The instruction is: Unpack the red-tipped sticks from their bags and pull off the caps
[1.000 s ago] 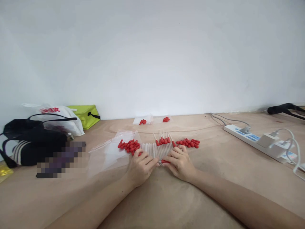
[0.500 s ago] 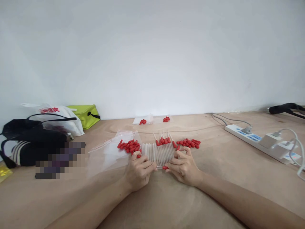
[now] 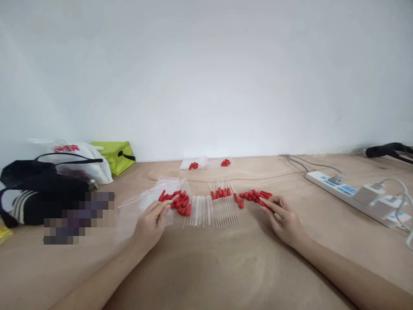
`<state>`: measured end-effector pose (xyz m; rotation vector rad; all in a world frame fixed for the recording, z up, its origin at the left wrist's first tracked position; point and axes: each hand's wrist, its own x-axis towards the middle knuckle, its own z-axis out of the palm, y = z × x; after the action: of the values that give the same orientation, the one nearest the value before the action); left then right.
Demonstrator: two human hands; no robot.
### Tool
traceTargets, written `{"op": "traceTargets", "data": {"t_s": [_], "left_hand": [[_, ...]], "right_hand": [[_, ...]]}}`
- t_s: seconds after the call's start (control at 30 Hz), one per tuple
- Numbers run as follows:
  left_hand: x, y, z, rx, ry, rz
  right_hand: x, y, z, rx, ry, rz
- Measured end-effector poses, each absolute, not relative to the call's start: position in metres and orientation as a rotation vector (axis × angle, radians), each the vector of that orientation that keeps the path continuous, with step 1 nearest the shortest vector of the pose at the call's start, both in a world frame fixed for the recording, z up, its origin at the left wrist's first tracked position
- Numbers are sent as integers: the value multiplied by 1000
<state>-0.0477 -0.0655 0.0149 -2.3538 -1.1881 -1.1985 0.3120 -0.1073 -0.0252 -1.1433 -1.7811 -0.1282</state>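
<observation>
My left hand (image 3: 150,226) is at the left heap of red rubber bulbs (image 3: 182,202). Its thumb and fingers are pinched together, with a pale, thin sliver at the tips that I cannot make out. My right hand (image 3: 287,221) is closed at the right heap of red bulbs (image 3: 254,195), thumb and fingers on a red bulb (image 3: 267,205). Between the hands lies a row of clear thin tubes (image 3: 209,213). Beyond it are several droppers (image 3: 222,192), red bulbs towards me and tubes pointing away. A single red bulb (image 3: 241,203) lies right of the row.
Clear plastic bags (image 3: 138,215) lie under and beside the left heap. Two small bags with red bulbs (image 3: 193,165) rest by the wall. A white power strip (image 3: 332,185) with plugs and cables stands right. At left are a black bag (image 3: 48,193), a white bag and a green bag (image 3: 112,157).
My hands were together at the near edge of the tube row, with a tube and a red bulb between them. They have parted, the left to the left heap, the right to the right heap.
</observation>
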Motion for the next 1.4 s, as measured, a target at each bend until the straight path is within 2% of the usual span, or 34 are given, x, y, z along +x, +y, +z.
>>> {"op": "traceTargets", "data": {"t_s": [0.33, 0.47, 0.7, 0.9, 1.17, 1.4], "left_hand": [[-78, -31, 19, -2042, -1436, -1172], [-58, -42, 21, -2109, -1305, -1207], [-7, -60, 9, -2393, -778, -1122], [3, -55, 4, -2495, -785, -1097], [4, -61, 4, -2650, -848, -1090], [2, -63, 8, -2723, -830, -1027]], "right_hand": [[276, -84, -11, -1176, -1834, -58], [267, -71, -10, -1255, -1787, -175], [298, -61, -7, -1479, -1663, -285], [314, -57, -7, -1565, -1636, -240], [295, -74, -3, -1304, -1863, -404], [294, -79, -8, -1358, -1962, -419]]}}
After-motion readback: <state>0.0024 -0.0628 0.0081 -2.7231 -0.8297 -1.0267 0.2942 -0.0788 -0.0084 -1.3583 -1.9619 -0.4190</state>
